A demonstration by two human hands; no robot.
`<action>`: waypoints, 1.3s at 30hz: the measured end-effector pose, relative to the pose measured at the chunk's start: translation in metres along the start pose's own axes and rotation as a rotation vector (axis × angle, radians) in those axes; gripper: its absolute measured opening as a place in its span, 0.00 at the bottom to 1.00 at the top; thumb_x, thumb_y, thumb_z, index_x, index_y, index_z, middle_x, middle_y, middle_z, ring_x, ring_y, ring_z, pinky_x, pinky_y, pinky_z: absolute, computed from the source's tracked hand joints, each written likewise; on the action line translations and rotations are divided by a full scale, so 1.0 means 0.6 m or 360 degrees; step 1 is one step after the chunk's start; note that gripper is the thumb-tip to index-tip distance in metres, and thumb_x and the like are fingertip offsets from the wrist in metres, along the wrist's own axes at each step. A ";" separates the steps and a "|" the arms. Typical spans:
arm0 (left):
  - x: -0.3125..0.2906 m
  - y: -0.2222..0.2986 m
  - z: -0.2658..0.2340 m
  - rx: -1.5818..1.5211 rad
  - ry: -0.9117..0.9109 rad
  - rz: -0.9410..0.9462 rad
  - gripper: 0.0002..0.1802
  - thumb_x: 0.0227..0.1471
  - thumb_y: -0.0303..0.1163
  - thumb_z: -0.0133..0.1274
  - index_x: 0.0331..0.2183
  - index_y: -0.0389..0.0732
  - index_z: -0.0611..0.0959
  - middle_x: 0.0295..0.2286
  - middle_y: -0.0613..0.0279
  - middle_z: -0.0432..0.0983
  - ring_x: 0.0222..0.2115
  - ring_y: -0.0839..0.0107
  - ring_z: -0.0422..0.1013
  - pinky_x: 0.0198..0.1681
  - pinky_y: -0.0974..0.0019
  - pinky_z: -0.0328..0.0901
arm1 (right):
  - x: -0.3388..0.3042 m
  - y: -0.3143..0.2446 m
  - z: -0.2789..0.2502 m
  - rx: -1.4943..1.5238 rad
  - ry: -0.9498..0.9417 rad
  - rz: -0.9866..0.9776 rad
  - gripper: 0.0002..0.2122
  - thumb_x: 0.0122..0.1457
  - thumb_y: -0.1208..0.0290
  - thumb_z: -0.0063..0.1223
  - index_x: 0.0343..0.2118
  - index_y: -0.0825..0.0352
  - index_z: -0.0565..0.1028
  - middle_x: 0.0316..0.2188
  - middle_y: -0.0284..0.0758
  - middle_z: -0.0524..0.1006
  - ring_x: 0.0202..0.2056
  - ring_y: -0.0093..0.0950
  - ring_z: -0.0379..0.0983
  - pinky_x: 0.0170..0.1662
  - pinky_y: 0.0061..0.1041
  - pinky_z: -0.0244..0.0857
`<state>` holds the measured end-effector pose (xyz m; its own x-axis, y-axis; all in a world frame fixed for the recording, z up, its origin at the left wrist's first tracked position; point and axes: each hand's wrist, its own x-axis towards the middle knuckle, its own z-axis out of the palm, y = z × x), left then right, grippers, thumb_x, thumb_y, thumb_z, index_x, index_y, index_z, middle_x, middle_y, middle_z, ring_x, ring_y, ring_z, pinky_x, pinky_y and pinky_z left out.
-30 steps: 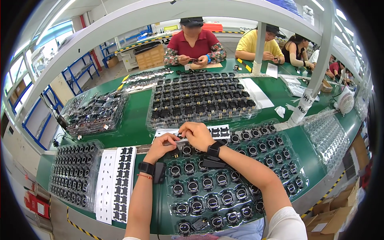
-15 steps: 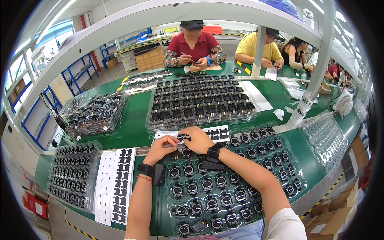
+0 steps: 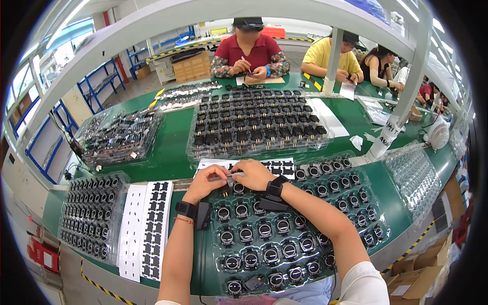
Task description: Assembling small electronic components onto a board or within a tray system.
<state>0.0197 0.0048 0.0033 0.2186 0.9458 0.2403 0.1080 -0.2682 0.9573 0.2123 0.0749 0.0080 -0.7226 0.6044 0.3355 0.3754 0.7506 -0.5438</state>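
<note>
Both bare hands meet over the near bench, at the top edge of a clear tray (image 3: 236, 222) of round black modules (image 3: 265, 230). Left hand (image 3: 207, 184): thumb and forefinger narrowed to a pinch, a thin pale strip (image 3: 237, 174) at the tips. Strip lies in the small gap between the two hands, its far end running toward the right fingers; too small to say what it is. Right hand (image 3: 252, 175): back of hand up, fingers bent down and in, tips mostly hidden, so can't tell whether it grips the strip or only touches it. Just below the left fingers, one dark part (image 3: 224, 192) with gold-coloured tips; contact unclear. Behind the hands, a white sheet (image 3: 207, 162) with black cut-out shapes, partly covered by the right hand. Black wrist units on both wrists, red cord on the left. Left of the forearm, a second cut-out sheet (image 3: 166, 203), then another module tray (image 3: 122, 195). Farther back, stacked trays (image 3: 190, 147) of square black parts. Across the bench, a co-worker in a red top (image 3: 250, 51) holds a thin, pen-like tool.
</note>
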 end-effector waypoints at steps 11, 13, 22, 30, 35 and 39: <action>-0.002 0.000 0.000 -0.0017 -0.0033 0.0011 0.06 0.40 0.16 0.53 0.25 0.37 0.75 0.36 0.61 0.71 0.40 0.72 0.67 0.47 0.68 0.60 | -0.001 -0.004 -0.006 0.0065 -0.0022 0.0033 0.13 0.46 0.66 0.49 0.31 0.70 0.76 0.31 0.44 0.76 0.35 0.41 0.72 0.42 0.34 0.63; -0.004 0.002 0.001 -0.0035 -0.0040 0.0012 0.07 0.40 0.15 0.53 0.25 0.37 0.75 0.36 0.61 0.71 0.40 0.72 0.67 0.48 0.67 0.60 | -0.002 -0.011 -0.010 0.0035 -0.0049 0.0056 0.13 0.46 0.66 0.49 0.31 0.70 0.76 0.31 0.44 0.76 0.36 0.41 0.72 0.42 0.34 0.63; 0.001 0.003 -0.003 -0.0014 -0.0096 0.0028 0.09 0.39 0.14 0.52 0.26 0.36 0.75 0.36 0.60 0.71 0.41 0.70 0.67 0.50 0.66 0.59 | 0.002 -0.014 -0.015 0.0079 -0.0086 0.0099 0.13 0.48 0.66 0.49 0.32 0.71 0.75 0.32 0.44 0.76 0.37 0.41 0.71 0.42 0.34 0.63; -0.002 -0.003 -0.005 -0.0048 -0.0132 0.0090 0.10 0.38 0.17 0.54 0.29 0.37 0.76 0.38 0.59 0.71 0.41 0.70 0.67 0.49 0.66 0.60 | 0.000 -0.013 -0.012 0.0106 -0.0079 0.0095 0.11 0.50 0.67 0.48 0.32 0.70 0.75 0.31 0.44 0.76 0.35 0.40 0.71 0.40 0.34 0.63; -0.004 0.003 -0.004 -0.0305 0.0107 0.0104 0.07 0.39 0.18 0.55 0.27 0.36 0.76 0.36 0.60 0.71 0.40 0.72 0.67 0.46 0.67 0.60 | -0.002 -0.016 -0.008 0.0122 0.0069 0.0126 0.10 0.51 0.68 0.47 0.30 0.68 0.75 0.27 0.45 0.75 0.31 0.41 0.72 0.37 0.35 0.64; -0.008 0.001 -0.010 -0.0474 0.0258 0.0106 0.05 0.44 0.26 0.55 0.25 0.37 0.75 0.30 0.60 0.72 0.33 0.73 0.68 0.42 0.69 0.62 | -0.001 -0.025 -0.015 0.0049 0.0182 0.0192 0.10 0.52 0.67 0.48 0.30 0.69 0.76 0.25 0.44 0.76 0.28 0.41 0.73 0.32 0.33 0.65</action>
<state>0.0129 0.0011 0.0036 0.0560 0.9512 0.3034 -0.1942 -0.2876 0.9378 0.2124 0.0656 0.0231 -0.6020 0.7174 0.3507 0.4361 0.6633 -0.6081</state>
